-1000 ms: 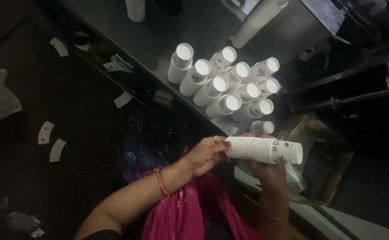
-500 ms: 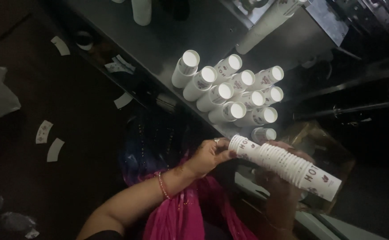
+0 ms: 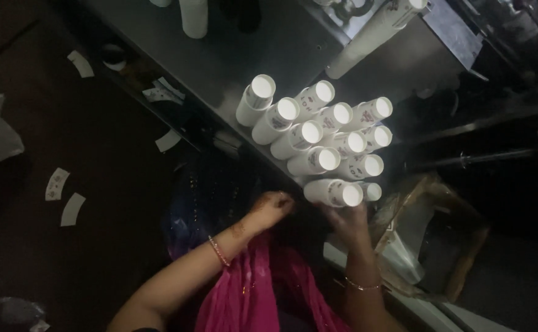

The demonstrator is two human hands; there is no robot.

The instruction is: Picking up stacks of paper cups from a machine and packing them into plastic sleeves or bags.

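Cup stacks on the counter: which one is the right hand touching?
The front stack, nearest the person at the counter edge. The right hand is against its underside; the other stacks stand behind it, untouched. The left hand is beside it, empty.

Tight cluster of upright white cup stacks [image 3: 321,138] fills the counter [image 3: 219,55] near edge, no gaps btwn them. Bare counter lies far-left of it. A tilted stack [image 3: 376,34] blocks far right; cardboard box [image 3: 432,237] crowds near right.
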